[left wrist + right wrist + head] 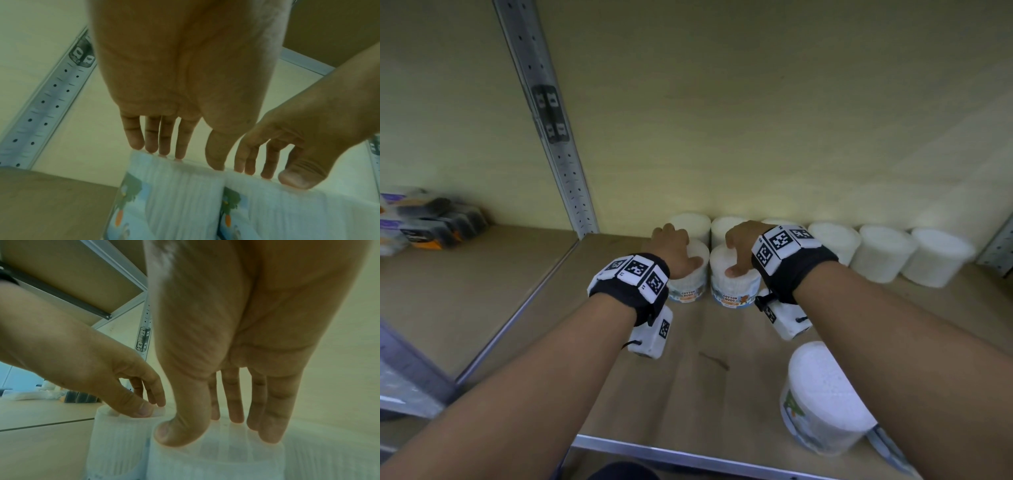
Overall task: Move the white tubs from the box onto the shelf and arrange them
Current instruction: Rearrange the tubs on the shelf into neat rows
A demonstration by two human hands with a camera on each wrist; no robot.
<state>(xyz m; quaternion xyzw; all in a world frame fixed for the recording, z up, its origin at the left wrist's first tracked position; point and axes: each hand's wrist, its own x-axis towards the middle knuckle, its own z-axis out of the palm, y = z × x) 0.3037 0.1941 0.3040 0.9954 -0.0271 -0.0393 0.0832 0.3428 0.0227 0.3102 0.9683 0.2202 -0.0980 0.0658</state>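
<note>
My left hand (677, 247) has its fingers (162, 138) straight and pointing down, tips pressed on the lid of the left tub (687, 274); my right hand (739, 245) does the same on the right tub (734, 281), its fingers (273, 410) extended and its thumb on the near rim. Neither hand is curled around anything. The two tubs stand upright and touching side by side, labels facing me, directly under the fingertips, each hand over its own tub. Just behind them runs a back row (825, 246) of white tubs against the rear wall, so I judge the coming move to be a straight push back, both hands equally placed for it. A further tub (825, 394) stands near the front edge of the shelf (619, 359) under my right forearm, well apart from the pair. A perforated metal upright (558, 137) divides this bay from the one to the left, where dark packets (431, 222) sit. The box is not in view.
</note>
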